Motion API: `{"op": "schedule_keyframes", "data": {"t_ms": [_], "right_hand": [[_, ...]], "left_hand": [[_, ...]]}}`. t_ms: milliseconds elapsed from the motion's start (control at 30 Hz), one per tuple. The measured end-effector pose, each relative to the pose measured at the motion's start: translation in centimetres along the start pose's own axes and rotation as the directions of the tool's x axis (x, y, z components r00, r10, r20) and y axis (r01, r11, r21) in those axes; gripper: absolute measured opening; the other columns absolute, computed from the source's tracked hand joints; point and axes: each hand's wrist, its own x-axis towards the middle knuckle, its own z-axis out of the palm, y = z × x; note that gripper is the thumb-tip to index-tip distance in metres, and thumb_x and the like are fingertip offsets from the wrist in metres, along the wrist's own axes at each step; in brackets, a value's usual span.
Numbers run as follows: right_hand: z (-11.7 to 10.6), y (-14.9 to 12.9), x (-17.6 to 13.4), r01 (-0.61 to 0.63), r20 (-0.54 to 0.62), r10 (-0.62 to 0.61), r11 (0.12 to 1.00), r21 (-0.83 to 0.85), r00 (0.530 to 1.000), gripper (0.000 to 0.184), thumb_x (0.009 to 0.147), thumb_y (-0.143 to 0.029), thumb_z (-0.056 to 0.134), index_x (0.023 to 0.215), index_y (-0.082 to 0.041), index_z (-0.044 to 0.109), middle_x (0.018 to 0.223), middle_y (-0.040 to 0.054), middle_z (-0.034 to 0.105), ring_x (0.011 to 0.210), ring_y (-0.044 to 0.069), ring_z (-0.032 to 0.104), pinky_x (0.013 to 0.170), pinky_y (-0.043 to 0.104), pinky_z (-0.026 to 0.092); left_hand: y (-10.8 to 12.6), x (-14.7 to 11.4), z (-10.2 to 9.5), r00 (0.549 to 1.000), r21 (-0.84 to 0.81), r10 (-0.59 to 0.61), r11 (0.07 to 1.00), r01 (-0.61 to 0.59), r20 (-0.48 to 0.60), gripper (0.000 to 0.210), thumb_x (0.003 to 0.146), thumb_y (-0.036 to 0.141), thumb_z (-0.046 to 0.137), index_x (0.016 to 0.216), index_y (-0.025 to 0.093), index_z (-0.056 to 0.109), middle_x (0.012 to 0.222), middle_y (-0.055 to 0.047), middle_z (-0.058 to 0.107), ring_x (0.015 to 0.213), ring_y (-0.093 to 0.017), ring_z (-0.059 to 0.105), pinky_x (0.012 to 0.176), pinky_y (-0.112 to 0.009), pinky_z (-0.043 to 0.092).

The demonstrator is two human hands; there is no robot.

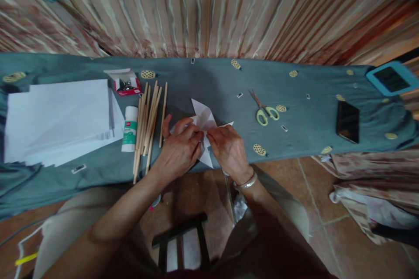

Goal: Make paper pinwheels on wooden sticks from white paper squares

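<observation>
A white paper pinwheel point(203, 115) lies in front of me on the teal cloth, its pointed blades spread out. My left hand point(181, 146) rests over its left side, fingertips pressing near the centre. From the right, my right hand point(229, 150) pinches at the pinwheel's middle with thumb and fingers together; a silver bangle circles that wrist. Whatever sits between the fingertips at the centre is hidden. Left of my left hand lie several thin wooden sticks point(151, 117), and beside them stands a white and green glue stick point(130, 128).
A stack of white paper point(65, 117) covers the left end. Behind the glue stick is an open red box point(127, 83) of small metal pieces. Green-handled scissors point(264, 111), a black phone point(347, 122) and a blue-framed tablet point(391, 78) lie rightward. A curtain point(203, 13) hangs behind.
</observation>
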Motion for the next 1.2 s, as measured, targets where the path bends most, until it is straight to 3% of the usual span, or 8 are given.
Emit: {"op": "schedule_keyframes", "data": {"t_ms": [200, 300, 467, 667, 867, 1200], "right_hand": [[-0.2, -0.3, -0.3, 0.018, -0.008, -0.018, 1.000, -0.006, 1.000, 0.025, 0.095, -0.018, 0.042, 0.083, -0.018, 0.064, 0.083, 0.0078, 0.066, 0.085, 0.023, 0.054, 0.078, 0.035, 0.044], [-0.1, -0.1, -0.4, 0.013, -0.066, -0.010, 0.999, 0.043, 0.998, 0.024, 0.095, -0.019, 0.043, 0.090, -0.018, 0.066, 0.091, 0.0088, 0.067, 0.088, 0.023, 0.055, 0.082, 0.036, 0.045], [-0.5, 0.8, -0.1, -0.063, -0.205, 0.087, 0.991, 0.121, 0.975, 0.022, 0.095, -0.023, 0.047, 0.100, -0.019, 0.067, 0.103, 0.0087, 0.069, 0.094, 0.024, 0.058, 0.086, 0.038, 0.046], [-1.1, 1.8, 0.7, -0.127, -0.247, 0.167, 0.977, 0.170, 0.955, 0.023, 0.092, -0.023, 0.049, 0.106, -0.016, 0.066, 0.108, 0.0117, 0.070, 0.103, 0.025, 0.061, 0.093, 0.040, 0.046], [-0.1, 1.9, 2.5, -0.233, -0.075, 0.250, 0.955, 0.181, 0.965, 0.044, 0.091, -0.024, 0.049, 0.132, -0.007, 0.048, 0.111, 0.0165, 0.070, 0.100, 0.028, 0.066, 0.087, 0.040, 0.050], [-1.5, 0.3, 4.5, -0.301, 0.180, 0.275, 0.943, 0.138, 0.944, 0.056, 0.085, -0.033, 0.058, 0.133, -0.007, 0.045, 0.109, 0.0152, 0.070, 0.100, 0.028, 0.067, 0.087, 0.037, 0.050]], "left_hand": [[0.2, 0.3, 0.1, 1.000, 0.010, -0.019, 1.000, 0.019, -0.004, 0.028, 0.091, 0.023, 0.044, 0.101, 0.021, 0.071, 0.100, -0.009, 0.068, 0.122, -0.034, 0.048, 0.110, -0.068, 0.012], [0.1, 0.5, 0.2, 1.000, -0.005, -0.020, 1.000, 0.020, -0.013, 0.030, 0.091, 0.023, 0.044, 0.097, 0.022, 0.072, 0.098, -0.008, 0.068, 0.121, -0.034, 0.048, 0.110, -0.069, 0.011], [-0.1, 1.1, 0.2, 1.000, -0.033, -0.005, 0.999, 0.005, -0.015, 0.029, 0.088, 0.023, 0.046, 0.087, 0.023, 0.075, 0.093, -0.008, 0.069, 0.119, -0.034, 0.049, 0.111, -0.069, 0.010], [0.1, 1.4, 0.3, 1.000, -0.040, -0.017, 0.999, 0.017, -0.021, 0.029, 0.085, 0.024, 0.047, 0.083, 0.023, 0.076, 0.089, -0.008, 0.069, 0.117, -0.034, 0.050, 0.111, -0.067, 0.013], [0.0, 1.5, 0.6, 0.999, -0.025, -0.005, 1.000, 0.005, -0.033, 0.026, 0.082, 0.023, 0.050, 0.080, 0.021, 0.076, 0.087, -0.009, 0.068, 0.115, -0.034, 0.050, 0.109, -0.068, 0.013], [0.1, 1.1, 0.2, 0.999, 0.009, 0.000, 1.000, 0.000, -0.054, 0.026, 0.083, 0.020, 0.050, 0.080, 0.022, 0.076, 0.090, -0.009, 0.069, 0.116, -0.034, 0.051, 0.110, -0.068, 0.016]]}}
